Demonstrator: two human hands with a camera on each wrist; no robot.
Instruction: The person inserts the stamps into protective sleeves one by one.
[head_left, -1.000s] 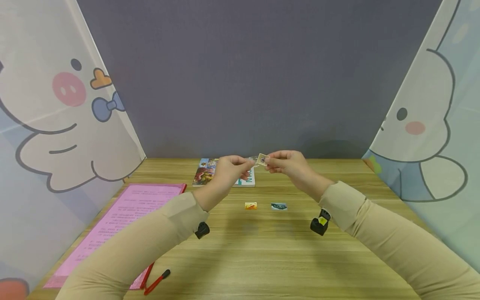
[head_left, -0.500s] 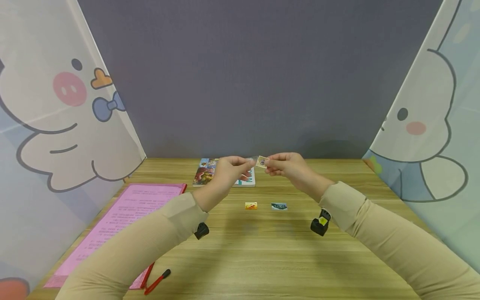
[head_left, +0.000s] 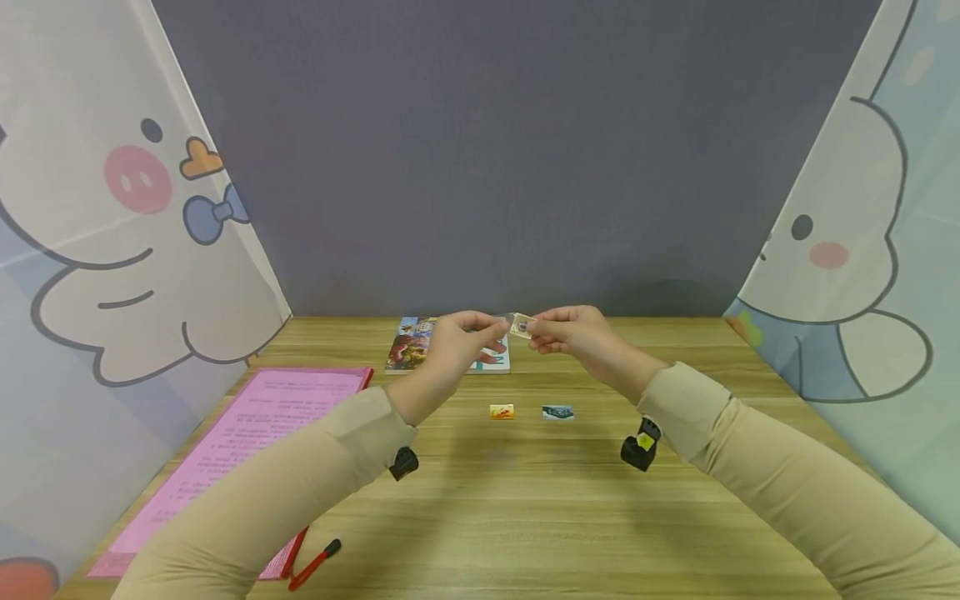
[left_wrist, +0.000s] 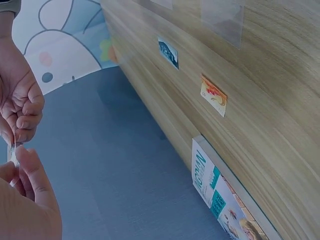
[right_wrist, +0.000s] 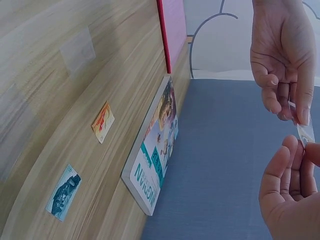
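Observation:
Both hands are raised above the wooden table (head_left: 525, 500), fingertips almost meeting. My left hand (head_left: 497, 331) pinches a small clear sleeve (head_left: 506, 319). My right hand (head_left: 536, 330) pinches a small pale stamp (head_left: 521, 326) whose left edge meets the sleeve. In the left wrist view the left hand (left_wrist: 20, 165) is at the bottom left, with the right hand's curled fingers (left_wrist: 25, 107) above it and the sleeve's edge (left_wrist: 13, 153) between them. The right wrist view shows the sleeve (right_wrist: 306, 133) between the right hand (right_wrist: 295, 155) below and the left hand's fingers (right_wrist: 280, 95) above.
On the table below the hands lie an orange stamp (head_left: 502, 411) and a blue stamp (head_left: 558, 412). A picture book (head_left: 420, 342) lies behind them. A pink sheet (head_left: 247, 425) and a red pen (head_left: 315, 563) lie at the left. Another clear sleeve (right_wrist: 77, 50) lies flat on the wood.
The right hand has moved the stamp slightly left and down, closer to the sleeve in the left hand. Both arms otherwise stay in place.

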